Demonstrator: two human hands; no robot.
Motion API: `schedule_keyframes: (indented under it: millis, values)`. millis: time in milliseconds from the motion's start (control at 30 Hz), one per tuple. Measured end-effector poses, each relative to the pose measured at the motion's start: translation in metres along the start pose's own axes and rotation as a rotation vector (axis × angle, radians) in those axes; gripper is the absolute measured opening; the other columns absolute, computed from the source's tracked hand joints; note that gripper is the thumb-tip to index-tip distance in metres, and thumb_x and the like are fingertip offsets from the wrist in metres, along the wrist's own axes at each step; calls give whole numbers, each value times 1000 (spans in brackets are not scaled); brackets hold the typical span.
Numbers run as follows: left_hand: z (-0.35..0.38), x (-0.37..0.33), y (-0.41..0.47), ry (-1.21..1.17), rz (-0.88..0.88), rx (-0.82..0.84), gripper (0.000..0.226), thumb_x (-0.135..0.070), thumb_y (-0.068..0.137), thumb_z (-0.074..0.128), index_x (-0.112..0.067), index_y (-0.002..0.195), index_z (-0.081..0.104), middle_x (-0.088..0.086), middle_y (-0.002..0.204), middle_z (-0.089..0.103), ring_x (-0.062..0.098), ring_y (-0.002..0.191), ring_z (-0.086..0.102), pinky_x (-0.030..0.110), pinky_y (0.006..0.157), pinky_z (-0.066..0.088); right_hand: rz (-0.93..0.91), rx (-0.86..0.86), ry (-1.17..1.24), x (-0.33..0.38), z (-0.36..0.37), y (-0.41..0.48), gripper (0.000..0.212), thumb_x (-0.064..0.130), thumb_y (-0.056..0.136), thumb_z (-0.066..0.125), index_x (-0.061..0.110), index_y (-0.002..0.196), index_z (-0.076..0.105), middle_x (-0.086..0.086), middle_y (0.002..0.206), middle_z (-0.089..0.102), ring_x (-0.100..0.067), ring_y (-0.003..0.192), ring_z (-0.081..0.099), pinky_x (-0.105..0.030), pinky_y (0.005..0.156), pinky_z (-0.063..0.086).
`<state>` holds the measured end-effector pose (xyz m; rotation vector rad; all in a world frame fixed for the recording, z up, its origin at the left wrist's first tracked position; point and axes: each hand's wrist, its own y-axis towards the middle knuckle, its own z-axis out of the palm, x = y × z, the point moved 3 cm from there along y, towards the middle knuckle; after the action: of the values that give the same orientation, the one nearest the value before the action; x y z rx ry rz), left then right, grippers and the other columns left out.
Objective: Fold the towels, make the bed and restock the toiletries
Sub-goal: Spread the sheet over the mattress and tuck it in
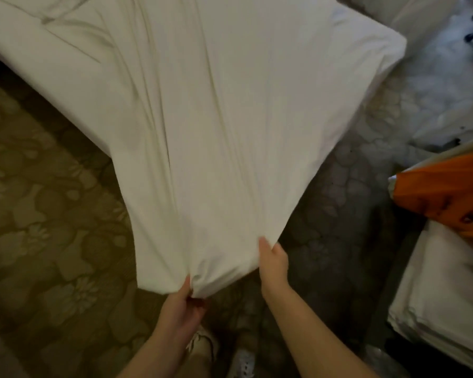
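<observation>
**Both hands on the sheet's near edge**

The white sheet [216, 132] stretches in long creases from the bed [377, 50] down toward me, held above the patterned carpet [52, 214]. My left hand [185, 302] pinches its bunched lower corner. My right hand [273, 260] grips the edge just beside it, thumb on top, fingers hidden under the cloth. To my right, an orange bag [448, 192] rests on folded white linen [443, 296].
</observation>
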<state>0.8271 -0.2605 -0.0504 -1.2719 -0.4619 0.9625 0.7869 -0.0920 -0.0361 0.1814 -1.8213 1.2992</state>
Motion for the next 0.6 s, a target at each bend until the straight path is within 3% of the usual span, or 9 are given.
schedule_keyframes:
  millis: [67, 167, 267, 367, 433, 500, 600]
  values:
    - [1, 3, -10, 55, 14, 70, 20, -14, 95, 51, -8, 111, 60, 3, 73, 71, 15, 69, 62, 21, 45, 52, -125, -38, 20, 16, -6, -10, 19, 22, 98, 51, 24, 82, 62, 2, 96, 65, -10, 88, 60, -28, 84, 49]
    - [-1, 20, -25, 75, -24, 114, 15, -15, 95, 50, -9, 103, 62, 3, 69, 70, 13, 59, 63, 22, 43, 51, -183, -80, 52, 19, -25, -20, 20, 23, 99, 48, 26, 85, 62, 7, 90, 64, -5, 83, 58, -20, 75, 46]
    - [-3, 39, -17, 130, -61, 44, 13, -15, 96, 50, -8, 94, 61, 5, 65, 69, 17, 57, 65, 22, 41, 51, -24, -90, 70, -11, -33, -8, 16, 21, 99, 48, 19, 103, 63, -1, 107, 64, -14, 94, 59, -33, 90, 49]
    - [10, 47, -10, 278, -25, 30, 13, -11, 96, 49, -6, 93, 61, 10, 75, 67, 19, 59, 65, 24, 43, 50, 186, 113, 215, -35, -5, -10, 15, 20, 96, 55, 14, 109, 61, -4, 104, 64, -20, 96, 60, -37, 91, 49]
    - [20, 50, -16, 405, 13, 18, 8, -6, 94, 52, -10, 94, 59, 9, 81, 66, 21, 69, 64, 30, 54, 50, 274, 174, 174, -52, 20, -20, 26, 18, 90, 63, 11, 115, 59, -10, 111, 62, -27, 101, 59, -41, 92, 50]
    - [18, 49, -23, 484, 15, -44, 8, -5, 92, 56, -9, 98, 57, 10, 90, 62, 23, 81, 60, 36, 65, 49, 314, 87, 103, -66, 32, -30, 45, 14, 85, 67, 7, 128, 53, -15, 121, 59, -32, 107, 58, -45, 96, 49]
    - [4, 38, -30, 569, -26, -58, 6, -9, 93, 53, -6, 96, 58, 9, 86, 60, 21, 79, 57, 36, 74, 49, 206, -150, -129, -60, 25, -46, 46, 10, 84, 65, 11, 127, 50, -14, 129, 54, -31, 112, 55, -44, 98, 46]
